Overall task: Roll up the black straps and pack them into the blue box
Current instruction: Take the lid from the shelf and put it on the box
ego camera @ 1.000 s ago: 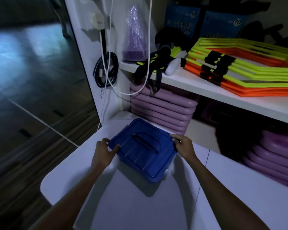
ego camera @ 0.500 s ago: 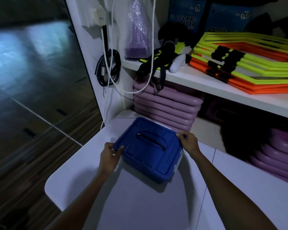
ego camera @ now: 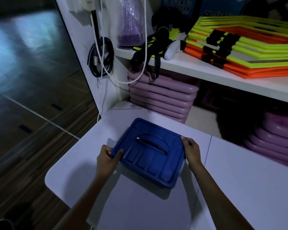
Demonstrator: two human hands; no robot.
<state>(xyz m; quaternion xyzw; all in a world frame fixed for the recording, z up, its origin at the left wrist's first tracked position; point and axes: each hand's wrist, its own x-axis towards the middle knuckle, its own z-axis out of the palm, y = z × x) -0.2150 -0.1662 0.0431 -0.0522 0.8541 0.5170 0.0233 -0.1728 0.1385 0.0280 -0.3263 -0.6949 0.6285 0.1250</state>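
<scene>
My two forearms reach out over the white table, and both of my hands are on the blue box, which sits on that table with its lid on and the handle lying flat in the lid's recess. My left hand is curled round the box's left corner, thumb on top of the lid's rim and the other fingers tucked under the edge. My right hand grips the right corner the same way, fingers closed over the rim.

Past the box, under the shelf, stands a stack of purple mats, with more purple ones off to the right. On the white shelf above, the black straps lie in a loose tangle, some ends drooping over the shelf's front edge. Just beside them is a white object, then a pile of yellow and orange frames. A white cord loops down in front of the straps, and black cables hang on the wall to the left
</scene>
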